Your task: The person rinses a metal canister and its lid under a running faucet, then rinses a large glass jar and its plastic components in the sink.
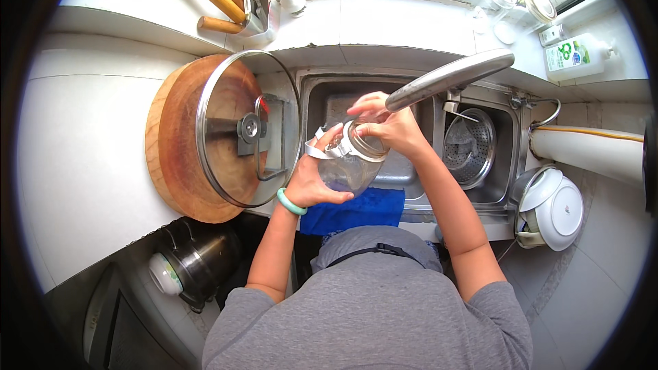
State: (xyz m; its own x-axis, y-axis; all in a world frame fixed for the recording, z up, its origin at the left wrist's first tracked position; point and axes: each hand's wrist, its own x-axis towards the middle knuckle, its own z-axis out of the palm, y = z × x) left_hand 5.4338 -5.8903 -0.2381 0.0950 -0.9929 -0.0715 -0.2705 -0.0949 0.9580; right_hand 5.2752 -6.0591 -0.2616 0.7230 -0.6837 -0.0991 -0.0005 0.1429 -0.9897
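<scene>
My left hand (310, 181), with a pale green bangle on its wrist, holds a clear glass jar (349, 174) from the left side. The jar is tilted over the left sink basin (336, 95). A white plastic collar (371, 153) with a strap-like handle (321, 153) circles its neck. At the jar's mouth is my right hand (398, 131), its thumb by the glass rim and its other fingers blurred. Whether it grips the rim cannot be made out. The metal faucet spout (452, 79) passes just above my right hand.
A glass pot lid (250, 192) leans before round wooden chopping boards (177, 139) at left. The right basin (501, 185) holds a perforated metal strainer (483, 164). A blue cloth (354, 213) hangs over the front edge. White bowls (560, 210) stand right; a soap bottle (576, 56) lies on the sill.
</scene>
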